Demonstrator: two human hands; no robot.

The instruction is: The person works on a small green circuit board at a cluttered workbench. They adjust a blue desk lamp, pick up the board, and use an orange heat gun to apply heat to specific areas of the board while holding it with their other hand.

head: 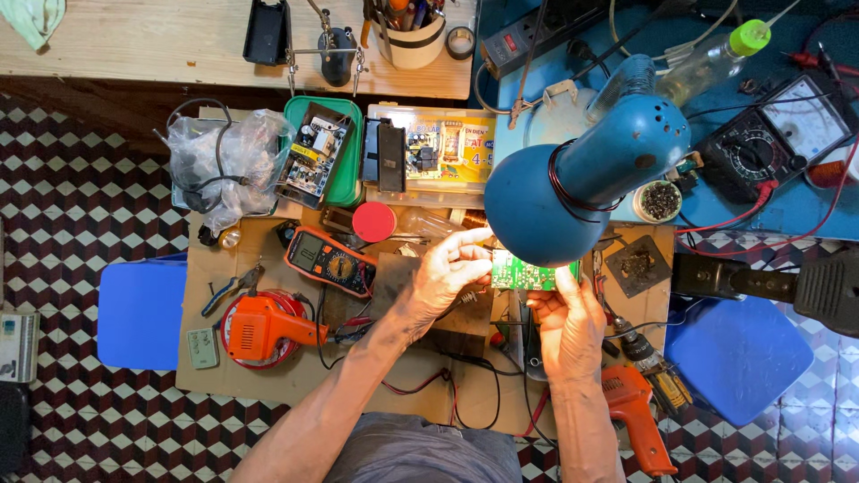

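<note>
Fingers of the left hand [445, 273] and right hand [565, 315] pinched the green circuit board [523, 273] under the blue lamp [582, 174], probably for light.

head cam: single view, no second view to overlap | looks steeply down from above the seated person | near range, forearms enter from bottom centre | blue lamp shade [582, 183] fills upper right centre, probably closest to the lens | cardboard work surface [268, 376] mid-frame | checkered floor [80, 206] at left and bottom edges
</note>
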